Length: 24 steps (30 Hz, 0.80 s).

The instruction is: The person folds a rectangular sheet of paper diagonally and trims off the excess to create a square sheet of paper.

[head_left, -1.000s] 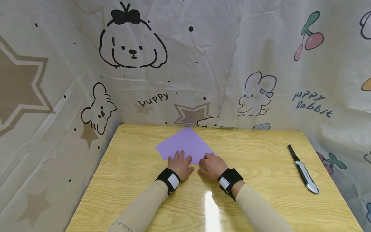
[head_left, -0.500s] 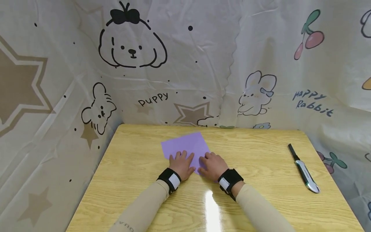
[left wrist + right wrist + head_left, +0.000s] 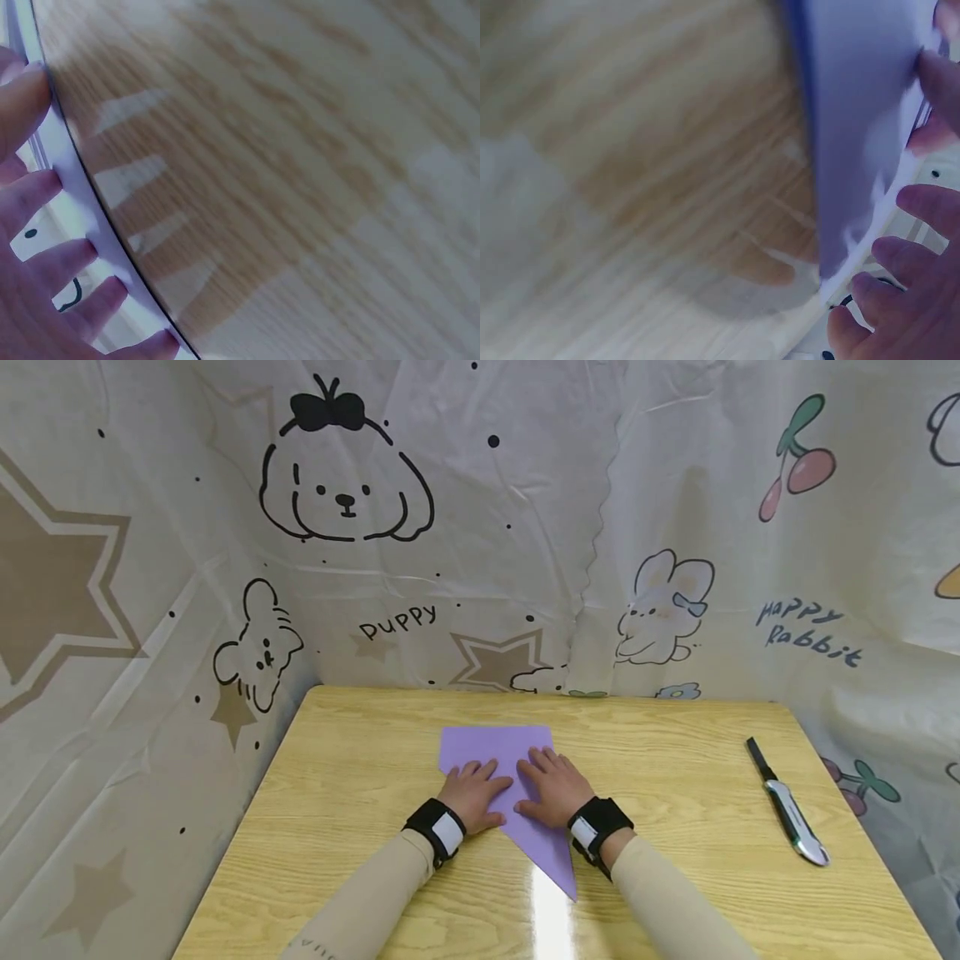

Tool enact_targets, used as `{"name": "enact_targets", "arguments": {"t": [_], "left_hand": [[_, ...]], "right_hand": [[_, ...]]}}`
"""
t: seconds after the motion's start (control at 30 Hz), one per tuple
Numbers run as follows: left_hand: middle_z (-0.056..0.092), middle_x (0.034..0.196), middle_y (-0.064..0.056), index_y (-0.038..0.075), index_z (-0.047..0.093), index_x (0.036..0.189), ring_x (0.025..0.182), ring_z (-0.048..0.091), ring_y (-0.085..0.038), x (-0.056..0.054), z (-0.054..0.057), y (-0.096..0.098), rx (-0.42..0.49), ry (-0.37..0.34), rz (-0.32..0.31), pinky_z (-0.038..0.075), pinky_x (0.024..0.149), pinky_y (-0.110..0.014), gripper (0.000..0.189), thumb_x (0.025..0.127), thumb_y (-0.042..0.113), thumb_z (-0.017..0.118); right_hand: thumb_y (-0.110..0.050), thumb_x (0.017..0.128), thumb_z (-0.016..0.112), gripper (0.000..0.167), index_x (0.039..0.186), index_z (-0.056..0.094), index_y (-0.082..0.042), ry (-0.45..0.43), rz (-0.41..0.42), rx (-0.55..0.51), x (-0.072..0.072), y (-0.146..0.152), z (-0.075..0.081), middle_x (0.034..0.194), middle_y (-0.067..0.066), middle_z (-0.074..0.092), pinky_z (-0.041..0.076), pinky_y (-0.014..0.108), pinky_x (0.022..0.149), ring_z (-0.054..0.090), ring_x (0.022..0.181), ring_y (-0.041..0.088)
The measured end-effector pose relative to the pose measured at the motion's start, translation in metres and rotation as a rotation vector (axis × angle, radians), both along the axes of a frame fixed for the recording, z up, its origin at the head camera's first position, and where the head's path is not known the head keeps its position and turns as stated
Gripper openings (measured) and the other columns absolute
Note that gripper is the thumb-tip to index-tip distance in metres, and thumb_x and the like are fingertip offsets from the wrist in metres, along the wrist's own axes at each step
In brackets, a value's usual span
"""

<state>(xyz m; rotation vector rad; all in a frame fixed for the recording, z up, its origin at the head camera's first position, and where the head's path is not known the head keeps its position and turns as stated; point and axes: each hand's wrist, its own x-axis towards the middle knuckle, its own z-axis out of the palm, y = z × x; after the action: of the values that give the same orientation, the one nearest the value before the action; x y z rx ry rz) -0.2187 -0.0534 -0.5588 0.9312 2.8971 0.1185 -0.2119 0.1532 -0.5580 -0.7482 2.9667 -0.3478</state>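
A folded sheet of purple paper [image 3: 491,742] lies flat on the wooden table, with a straight edge at the far side and a sharp point toward the person at the right. My left hand [image 3: 472,795] rests on its left part, fingers spread. On its right part lies my right hand [image 3: 557,789], fingers extended and thumb toward the left hand. In the left wrist view the fingertips of the left hand [image 3: 56,262] touch the paper's edge region. The right wrist view has the paper [image 3: 855,127] beside the right hand [image 3: 907,285]. Both hands hide parts of the sheet.
A utility knife [image 3: 791,818] with a black tip lies on the right side of the wooden table [image 3: 337,793]. Behind the table hangs a pale printed curtain [image 3: 480,552] that also runs along both sides. Light glares on the table's near middle.
The paper has turned clockwise under my hands. Its far corner swung right, and its point came round toward the person. The hands stay near the same place, with small finger shifts.
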Motion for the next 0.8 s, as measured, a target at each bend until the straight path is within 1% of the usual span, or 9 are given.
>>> {"name": "enact_targets", "arguments": {"t": [0.07, 0.13, 0.2, 0.27, 0.4, 0.5, 0.57, 0.7, 0.8], "left_hand": [[0.043, 0.149, -0.007, 0.027, 0.055, 0.138, 0.131, 0.042, -0.032, 0.000, 0.001, 0.000, -0.007, 0.006, -0.010, 0.037, 0.100, -0.060, 0.065, 0.081, 0.054, 0.071], [0.045, 0.147, -0.007, 0.025, 0.055, 0.138, 0.129, 0.043, -0.031, -0.001, 0.000, -0.003, 0.001, 0.020, -0.013, 0.039, 0.098, -0.058, 0.067, 0.081, 0.056, 0.071], [0.047, 0.144, -0.010, 0.021, 0.054, 0.139, 0.128, 0.044, -0.031, -0.004, 0.001, -0.009, 0.018, 0.034, -0.006, 0.041, 0.097, -0.056, 0.068, 0.082, 0.054, 0.071], [0.049, 0.141, -0.015, 0.015, 0.054, 0.139, 0.128, 0.045, -0.034, -0.009, 0.000, -0.017, 0.055, 0.040, 0.010, 0.041, 0.099, -0.055, 0.070, 0.081, 0.051, 0.073], [0.044, 0.143, -0.022, 0.008, 0.050, 0.141, 0.132, 0.039, -0.041, -0.020, 0.001, -0.031, 0.100, -0.001, 0.081, 0.033, 0.107, -0.055, 0.075, 0.082, 0.047, 0.074], [0.037, 0.148, -0.023, 0.009, 0.045, 0.145, 0.138, 0.031, -0.042, -0.026, -0.003, -0.039, 0.120, -0.048, 0.133, 0.027, 0.111, -0.055, 0.078, 0.084, 0.050, 0.070], [0.034, 0.150, -0.025, 0.009, 0.044, 0.147, 0.139, 0.027, -0.044, -0.029, -0.003, -0.043, 0.152, -0.074, 0.157, 0.025, 0.111, -0.057, 0.079, 0.085, 0.052, 0.068], [0.024, 0.154, -0.027, 0.009, 0.036, 0.151, 0.143, 0.018, -0.045, -0.035, -0.003, -0.049, 0.184, -0.128, 0.185, 0.020, 0.113, -0.057, 0.087, 0.084, 0.058, 0.064], [0.023, 0.155, -0.026, 0.009, 0.033, 0.152, 0.143, 0.018, -0.044, -0.042, -0.004, -0.052, 0.182, -0.113, 0.184, 0.019, 0.114, -0.056, 0.092, 0.083, 0.061, 0.064]], "right_hand": [[-0.053, 0.088, 0.065, 0.074, 0.144, 0.047, -0.010, -0.029, -0.029, 0.031, -0.003, 0.002, -0.004, 0.152, 0.018, 0.036, 0.027, 0.056, 0.111, 0.029, 0.140, 0.040], [-0.054, 0.088, 0.064, 0.074, 0.145, 0.046, -0.010, -0.046, -0.041, 0.035, -0.003, 0.004, -0.005, 0.153, 0.017, 0.035, 0.027, 0.056, 0.111, 0.029, 0.141, 0.039], [-0.054, 0.088, 0.063, 0.074, 0.146, 0.046, -0.010, -0.049, -0.037, 0.030, -0.004, 0.004, -0.006, 0.153, 0.017, 0.035, 0.027, 0.056, 0.110, 0.029, 0.141, 0.038], [-0.054, 0.088, 0.064, 0.074, 0.145, 0.047, -0.009, -0.036, -0.030, 0.018, -0.004, 0.003, -0.007, 0.152, 0.018, 0.036, 0.028, 0.057, 0.110, 0.030, 0.140, 0.039], [-0.054, 0.088, 0.065, 0.075, 0.145, 0.047, -0.009, -0.034, -0.029, 0.025, -0.004, 0.002, -0.006, 0.152, 0.018, 0.036, 0.028, 0.056, 0.110, 0.030, 0.140, 0.039], [-0.054, 0.088, 0.064, 0.074, 0.144, 0.048, -0.009, -0.046, -0.033, 0.032, -0.004, 0.003, -0.005, 0.151, 0.018, 0.037, 0.027, 0.056, 0.111, 0.030, 0.140, 0.039], [-0.052, 0.087, 0.067, 0.072, 0.141, 0.051, -0.007, -0.044, -0.037, 0.004, -0.005, 0.003, -0.004, 0.149, 0.019, 0.039, 0.027, 0.056, 0.111, 0.031, 0.139, 0.041], [-0.051, 0.087, 0.067, 0.069, 0.137, 0.053, -0.007, -0.013, -0.057, -0.031, -0.014, 0.007, -0.006, 0.146, 0.020, 0.042, 0.028, 0.052, 0.111, 0.034, 0.137, 0.041], [-0.051, 0.088, 0.066, 0.070, 0.139, 0.051, -0.006, 0.022, -0.075, -0.057, -0.023, 0.011, -0.010, 0.146, 0.020, 0.043, 0.030, 0.049, 0.111, 0.036, 0.137, 0.040]]}}
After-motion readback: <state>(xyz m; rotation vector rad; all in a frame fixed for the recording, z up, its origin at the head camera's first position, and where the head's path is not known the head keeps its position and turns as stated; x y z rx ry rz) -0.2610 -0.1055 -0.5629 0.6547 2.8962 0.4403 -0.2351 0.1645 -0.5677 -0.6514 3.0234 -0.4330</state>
